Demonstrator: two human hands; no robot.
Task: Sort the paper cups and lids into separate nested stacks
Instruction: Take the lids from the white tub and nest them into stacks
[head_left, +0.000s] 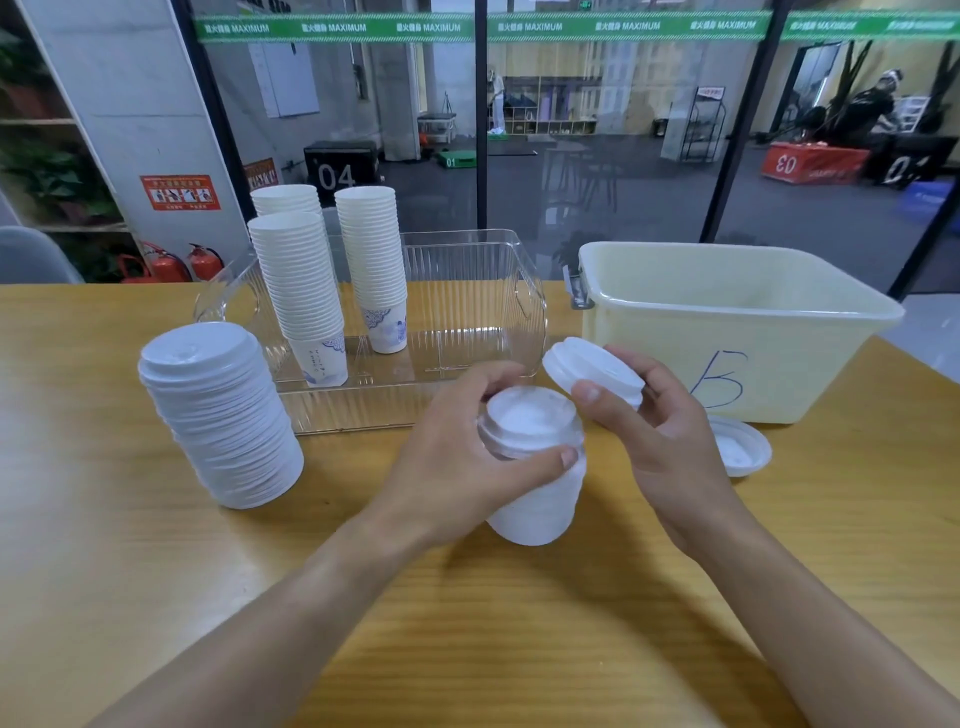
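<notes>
Steadying the cup (537, 499) low with the left hand (457, 462), whose fingers wrap its lidded rim, would let that lid lift straight; the right hand (660, 431) pinches 1 loose lid (592, 369), bound for the lid stack (221, 410) far left. Wooden table (519, 623), glass wall beyond.

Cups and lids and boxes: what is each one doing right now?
Capped cup: upright, gripped by left hand, lid on.
Loose lid: tilted, pinched in right hand.
Lid stack: nested, leaning, on table.
Cup stacks: nested, upside down in clear tray.
Single lid: lying flat by tub.
Cream tub: open, no lid on it.
</notes>
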